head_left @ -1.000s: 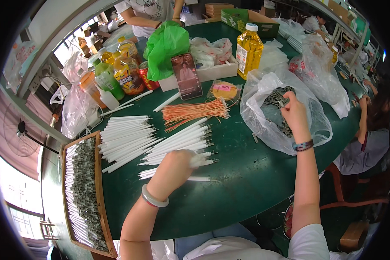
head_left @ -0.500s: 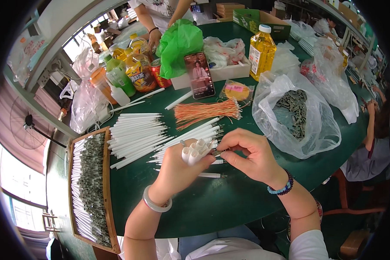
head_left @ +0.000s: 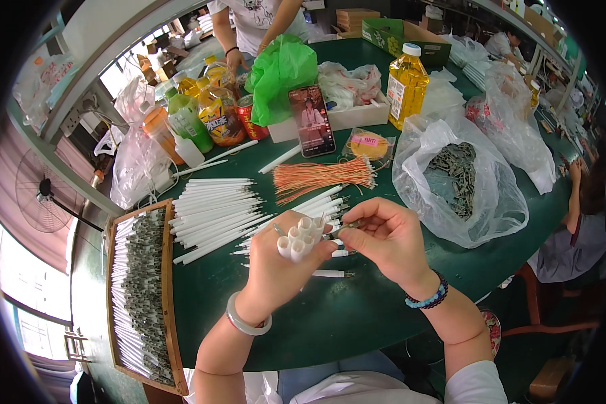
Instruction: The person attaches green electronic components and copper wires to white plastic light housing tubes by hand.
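My left hand (head_left: 268,264) is closed round a bundle of slim white tubes (head_left: 299,244), their open ends tilted up toward me. Close to the bundle's right side, my right hand (head_left: 389,244) pinches a small metal clip (head_left: 351,225) between thumb and fingertips. The fingers partly hide the clip, so I cannot tell whether it touches a tube. Beyond my hands lie a fan of white tubes (head_left: 214,214) and a bunch of orange wires (head_left: 323,179). One loose tube with a metal end (head_left: 326,273) lies just under my hands on the green table (head_left: 357,316).
A clear plastic bag (head_left: 411,161) of metal clips (head_left: 459,176) sits at right. On the left, a wooden tray (head_left: 171,303) holds tubes with metal ends. Behind stand a phone (head_left: 311,121), a yellow bottle (head_left: 407,87), several drinks and a green bag (head_left: 283,71). A person (head_left: 266,23) stands across the table.
The tube bundle in my left hand has shifted slightly left and tilted. My right hand has turned a little, the clip still pinched. The person across the table has moved their arms slightly.
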A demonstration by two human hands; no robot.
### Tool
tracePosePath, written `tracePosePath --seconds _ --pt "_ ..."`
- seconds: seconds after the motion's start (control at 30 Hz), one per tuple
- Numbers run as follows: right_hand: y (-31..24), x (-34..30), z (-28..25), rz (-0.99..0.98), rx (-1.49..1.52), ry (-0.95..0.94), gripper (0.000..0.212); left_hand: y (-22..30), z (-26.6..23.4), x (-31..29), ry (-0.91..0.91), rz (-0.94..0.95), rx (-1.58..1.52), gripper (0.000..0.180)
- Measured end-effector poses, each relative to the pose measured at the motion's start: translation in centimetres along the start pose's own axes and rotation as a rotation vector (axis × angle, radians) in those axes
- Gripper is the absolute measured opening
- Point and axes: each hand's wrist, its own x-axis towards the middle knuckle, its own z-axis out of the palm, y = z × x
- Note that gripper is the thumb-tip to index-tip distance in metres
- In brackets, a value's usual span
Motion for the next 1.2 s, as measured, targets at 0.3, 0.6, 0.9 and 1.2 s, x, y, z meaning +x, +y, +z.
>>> tracePosePath --seconds 0.3,0.6,0.9,1.2 --pt "-0.5 -0.2 0.0 0.015 -0.050 -0.079 0.019 0.8 0.0 -0.1 -0.038 -0.029 -0.052 0.011" --pt "-1.1 -0.2 0.0 -0.232 -0.028 -0.019 0.023 0.5 0.1 -0.2 0.033 -0.013 0.040 0.017" --pt "-1.0 -0.3 1.0 -0.248 -0.167 0.004 0.022 0.7 0.7 -0.8 0.128 0.108 0.207 0.031" --pt "-1.5 0.1 0.5 -0.552 -0.609 -0.020 0.025 0.9 0.5 -0.1 0.135 0.420 0.299 0.029"
